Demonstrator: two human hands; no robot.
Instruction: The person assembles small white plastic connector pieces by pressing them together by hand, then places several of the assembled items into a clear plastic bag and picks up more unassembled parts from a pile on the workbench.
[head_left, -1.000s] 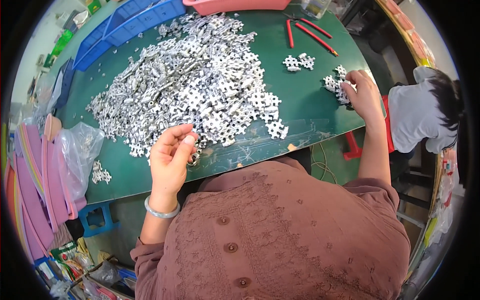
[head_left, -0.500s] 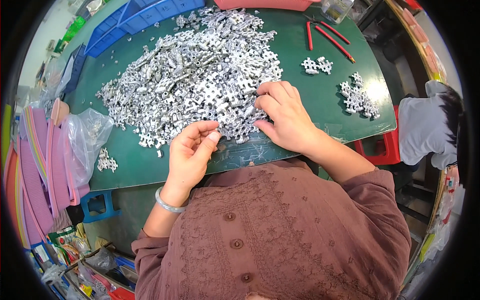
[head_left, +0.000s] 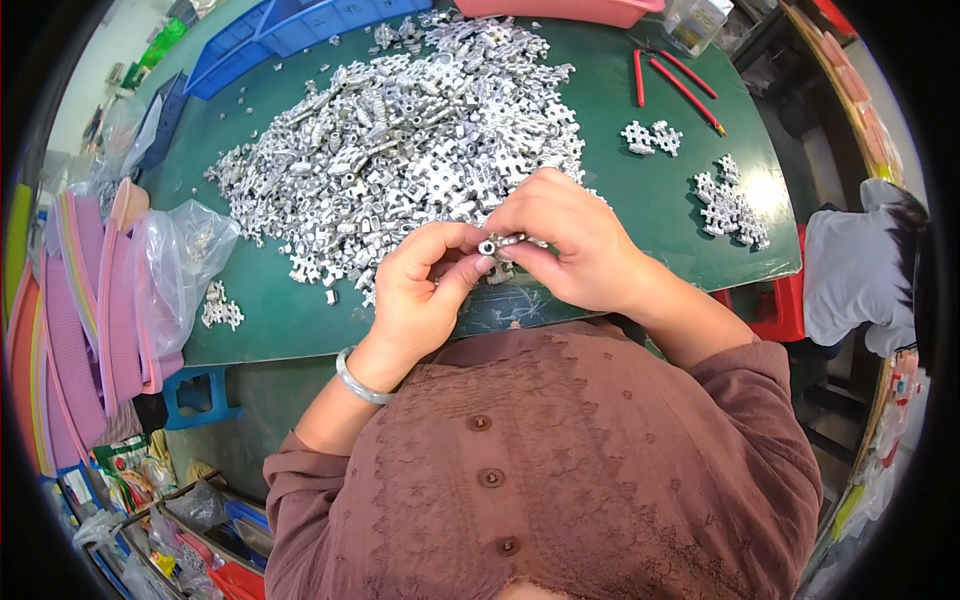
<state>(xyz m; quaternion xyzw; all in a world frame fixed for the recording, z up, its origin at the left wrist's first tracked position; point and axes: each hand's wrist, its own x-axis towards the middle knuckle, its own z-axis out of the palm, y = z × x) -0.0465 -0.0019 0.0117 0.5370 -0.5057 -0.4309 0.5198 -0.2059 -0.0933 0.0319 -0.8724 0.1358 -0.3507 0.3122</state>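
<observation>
My left hand (head_left: 425,280) and my right hand (head_left: 575,245) meet at the near edge of a big pile of silver metal castings (head_left: 400,140). Between their fingertips is a small silver metal piece (head_left: 488,247) with a round hole facing up. Thumb and forefinger of the left hand pinch its ringed end. The right thumb and fingers close on the part that stretches to the right, and they hide much of its shape. A bangle circles my left wrist.
Red-handled pliers (head_left: 680,85) lie at the far right, near small groups of castings (head_left: 730,205). Blue bins (head_left: 330,30) and a pink tray (head_left: 560,10) line the far edge. At left are a clear plastic bag (head_left: 180,265) and a few castings (head_left: 220,308). Someone in grey (head_left: 850,265) is at right.
My hands have come together from apart. The right has left the pile's edge and now grips a metal piece with the left, which has moved right. The whole view has shifted slightly.
</observation>
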